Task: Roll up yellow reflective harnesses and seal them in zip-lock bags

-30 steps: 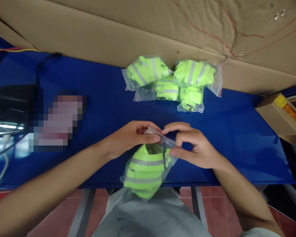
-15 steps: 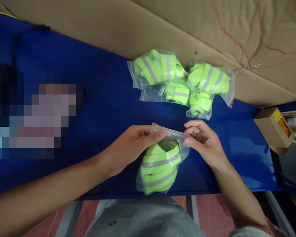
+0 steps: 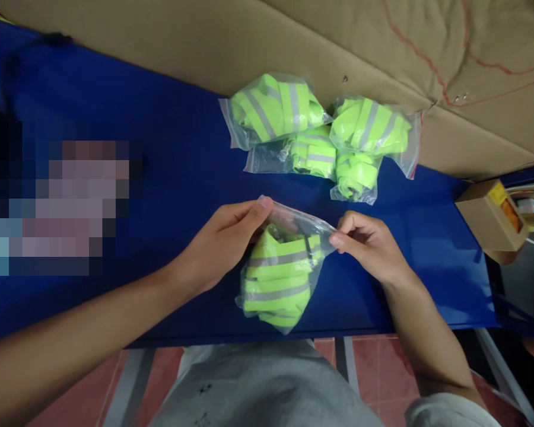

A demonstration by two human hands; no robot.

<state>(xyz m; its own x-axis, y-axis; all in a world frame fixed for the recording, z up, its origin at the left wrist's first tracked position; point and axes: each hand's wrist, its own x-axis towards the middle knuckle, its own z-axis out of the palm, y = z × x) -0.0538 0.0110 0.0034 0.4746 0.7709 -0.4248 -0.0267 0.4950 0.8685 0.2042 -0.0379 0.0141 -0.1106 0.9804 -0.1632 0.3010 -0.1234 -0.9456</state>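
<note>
A clear zip bag (image 3: 300, 220) hangs between my two hands over the near edge of the blue table. Inside it is a bundled neon-yellow strap or vest with grey reflective stripes (image 3: 278, 277); its exact kind is hidden by the folds. My left hand (image 3: 231, 243) pinches the bag's top left corner between thumb and fingers. At the opposite end of the zip edge, my right hand (image 3: 367, 240) grips the other corner with thumb and curled forefinger. The bag's top edge is stretched straight between them.
Several similar filled bags (image 3: 271, 112) lie piled against the brown covered wall (image 3: 169, 41) at the back of the blue table (image 3: 169, 142). A small cardboard box (image 3: 489, 216) stands at the right end. A pixelated patch covers the left side.
My left hand has slid to the bag's left corner and the right hand holds the right corner, so the top edge is pulled straight. The view has shifted slightly.
</note>
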